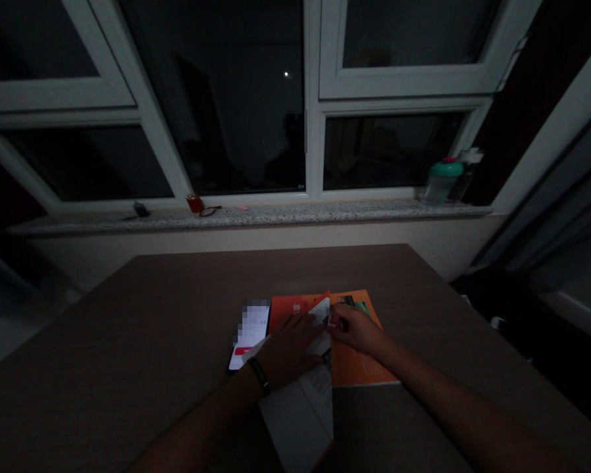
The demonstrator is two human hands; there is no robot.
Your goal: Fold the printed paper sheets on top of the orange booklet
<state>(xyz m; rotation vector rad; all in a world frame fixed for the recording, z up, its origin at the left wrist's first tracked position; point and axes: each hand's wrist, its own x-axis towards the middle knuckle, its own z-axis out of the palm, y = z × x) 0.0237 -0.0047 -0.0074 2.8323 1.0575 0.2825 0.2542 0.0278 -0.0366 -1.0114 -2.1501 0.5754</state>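
A folded sheet of printed paper (300, 420), pale with a straight crease at its right edge, lies slanted over an orange booklet (359, 361). My left hand (288, 348), a dark band on its wrist, rests flat across the paper with its fingers stretched out. At the paper's upper right edge, my right hand (354, 326) is closed, thumb and fingers pinched together on the edge. Its fingertips are dim and partly hidden. Beside my left hand lies a phone (250, 332) with a lit screen, its lower part partly covered by a pale paper corner.
Everything lies on a brown wooden table (128, 341). Behind it runs a speckled stone windowsill (285, 213) with a small red object (195, 203), a small dark item (140, 209) and a teal-lidded bottle (443, 180). A grey curtain (561, 177) hangs at right.
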